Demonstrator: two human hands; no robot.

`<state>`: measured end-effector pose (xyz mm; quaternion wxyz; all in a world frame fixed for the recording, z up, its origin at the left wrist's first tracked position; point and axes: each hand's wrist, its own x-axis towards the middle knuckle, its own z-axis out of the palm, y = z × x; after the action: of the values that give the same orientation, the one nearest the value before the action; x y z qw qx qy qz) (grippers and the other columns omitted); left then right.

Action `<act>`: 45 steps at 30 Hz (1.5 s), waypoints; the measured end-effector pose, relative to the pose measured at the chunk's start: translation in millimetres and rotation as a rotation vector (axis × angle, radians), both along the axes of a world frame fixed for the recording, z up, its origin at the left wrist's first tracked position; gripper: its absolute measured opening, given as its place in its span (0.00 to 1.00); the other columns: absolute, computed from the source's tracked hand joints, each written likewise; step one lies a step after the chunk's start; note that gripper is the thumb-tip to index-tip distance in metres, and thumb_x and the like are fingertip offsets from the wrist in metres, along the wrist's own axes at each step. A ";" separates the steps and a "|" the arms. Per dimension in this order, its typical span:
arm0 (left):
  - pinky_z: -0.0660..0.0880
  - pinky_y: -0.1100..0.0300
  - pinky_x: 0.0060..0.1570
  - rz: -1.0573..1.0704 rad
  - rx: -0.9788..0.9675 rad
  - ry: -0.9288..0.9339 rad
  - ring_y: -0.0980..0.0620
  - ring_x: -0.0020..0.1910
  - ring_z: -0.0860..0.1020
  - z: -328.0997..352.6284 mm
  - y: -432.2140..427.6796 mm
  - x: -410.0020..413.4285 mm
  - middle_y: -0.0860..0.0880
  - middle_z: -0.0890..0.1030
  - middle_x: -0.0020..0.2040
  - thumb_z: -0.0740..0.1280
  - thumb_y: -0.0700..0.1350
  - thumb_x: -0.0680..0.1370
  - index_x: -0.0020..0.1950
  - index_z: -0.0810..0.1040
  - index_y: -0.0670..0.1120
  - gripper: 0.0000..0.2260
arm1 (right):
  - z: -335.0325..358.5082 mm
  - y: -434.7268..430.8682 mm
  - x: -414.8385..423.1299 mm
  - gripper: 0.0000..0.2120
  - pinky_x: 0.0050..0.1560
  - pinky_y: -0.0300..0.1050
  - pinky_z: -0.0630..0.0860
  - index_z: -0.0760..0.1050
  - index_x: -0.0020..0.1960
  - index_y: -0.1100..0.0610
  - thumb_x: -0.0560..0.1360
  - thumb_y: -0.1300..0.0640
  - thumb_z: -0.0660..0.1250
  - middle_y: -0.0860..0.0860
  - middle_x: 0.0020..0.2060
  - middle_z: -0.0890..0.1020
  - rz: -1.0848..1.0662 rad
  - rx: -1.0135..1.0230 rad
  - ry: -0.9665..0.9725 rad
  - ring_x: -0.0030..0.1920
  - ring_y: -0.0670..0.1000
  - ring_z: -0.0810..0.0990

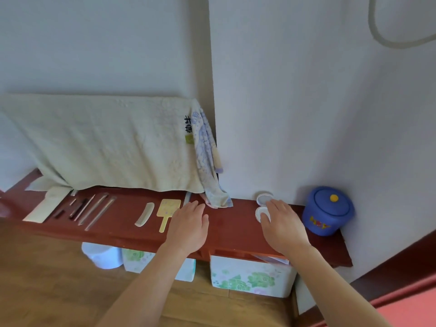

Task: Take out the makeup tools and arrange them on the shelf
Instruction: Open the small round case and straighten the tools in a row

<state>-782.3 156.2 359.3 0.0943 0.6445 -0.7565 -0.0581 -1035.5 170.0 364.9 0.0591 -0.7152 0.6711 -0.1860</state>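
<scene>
A long red-brown wooden shelf (231, 230) with a smooth, painted-looking top runs across the middle of the frame against a white wall. The person's left hand (188, 223) lies palm down at centre frame, fingers straight and close together, flat over the bare wood. The right hand (282, 223), right of centre, has loosely extended fingers laid over a small round white compact (264, 201), which stands open: its circular lid tilts back toward the wall, and the thumb lies against the shallow base. Left of the left hand lie the makeup tools: a flat yellow paddle-shaped mirror (168, 212), just beside it a pale curved comb (144, 214), then, further left, two long thin sticks (99, 210) and several short dark pencils (74, 208), all set out in a row. A folded white cloth (46, 206) sits at the left end of the shelf. Above, a nubby pale green towel (106, 142) hangs down to the shelf, with a crumpled lilac-patterned cloth (207, 166) at its right edge. At the right end stands a glossy blue plastic pot (328, 213) with a yellow knob. Below the shelf sit floral-printed boxes (250, 277).
</scene>
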 end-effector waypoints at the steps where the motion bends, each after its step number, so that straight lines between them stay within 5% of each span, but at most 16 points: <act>1: 0.62 0.52 0.73 0.002 0.005 0.008 0.50 0.75 0.64 -1.0 -0.4 10.6 0.49 0.68 0.75 0.52 0.52 0.84 0.75 0.66 0.47 0.21 | 1.2 0.2 9.9 0.26 0.56 0.50 0.73 0.75 0.60 0.59 0.74 0.46 0.47 0.51 0.54 0.79 -0.003 0.015 -0.002 0.55 0.54 0.75; 7: 0.64 0.50 0.72 -0.004 0.021 0.003 0.49 0.73 0.66 -8.1 -0.4 76.8 0.49 0.70 0.73 0.53 0.52 0.83 0.74 0.67 0.47 0.21 | 2.9 1.4 76.1 0.18 0.63 0.51 0.69 0.73 0.64 0.58 0.78 0.51 0.58 0.51 0.61 0.77 -0.007 0.048 0.013 0.64 0.54 0.72; 11: 0.68 0.51 0.68 0.005 0.019 -0.010 0.48 0.69 0.70 -8.7 6.9 113.8 0.49 0.73 0.69 0.54 0.51 0.83 0.71 0.70 0.47 0.19 | 0.2 2.8 116.1 0.21 0.66 0.50 0.67 0.70 0.69 0.59 0.79 0.51 0.58 0.53 0.65 0.75 0.022 0.088 0.010 0.66 0.55 0.70; 14: 0.70 0.51 0.66 0.032 0.016 0.008 0.49 0.67 0.71 -9.1 11.5 136.7 0.50 0.74 0.67 0.54 0.51 0.83 0.69 0.72 0.48 0.17 | -2.5 1.6 139.9 0.18 0.63 0.51 0.70 0.73 0.63 0.58 0.78 0.51 0.57 0.52 0.60 0.77 0.065 0.081 0.013 0.61 0.55 0.73; 26: 0.62 0.50 0.72 0.251 0.040 0.014 0.48 0.74 0.66 -4.5 21.6 211.7 0.47 0.69 0.74 0.55 0.51 0.84 0.75 0.67 0.46 0.20 | 3.5 -28.0 221.5 0.19 0.67 0.49 0.68 0.71 0.66 0.57 0.80 0.50 0.55 0.51 0.65 0.74 0.267 0.098 0.049 0.69 0.52 0.68; 32: 0.59 0.50 0.75 0.268 0.067 0.047 0.48 0.77 0.62 -15.2 20.0 278.2 0.47 0.65 0.77 0.52 0.52 0.84 0.77 0.64 0.46 0.22 | 2.1 -35.1 285.3 0.15 0.62 0.48 0.70 0.73 0.59 0.56 0.79 0.50 0.55 0.50 0.56 0.77 0.309 0.072 0.084 0.60 0.53 0.72; 45: 0.67 0.52 0.68 0.140 0.080 0.044 0.49 0.68 0.70 -24.5 -11.9 433.8 0.49 0.74 0.68 0.54 0.50 0.83 0.70 0.72 0.46 0.18 | -9.7 -40.0 443.7 0.21 0.66 0.48 0.66 0.69 0.70 0.57 0.80 0.51 0.56 0.50 0.66 0.73 0.201 0.144 0.052 0.68 0.52 0.68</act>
<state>-348.5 144.2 334.9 0.0888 0.6978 -0.7043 -0.0956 -591.9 130.0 355.2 0.1113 -0.7774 0.6089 -0.1120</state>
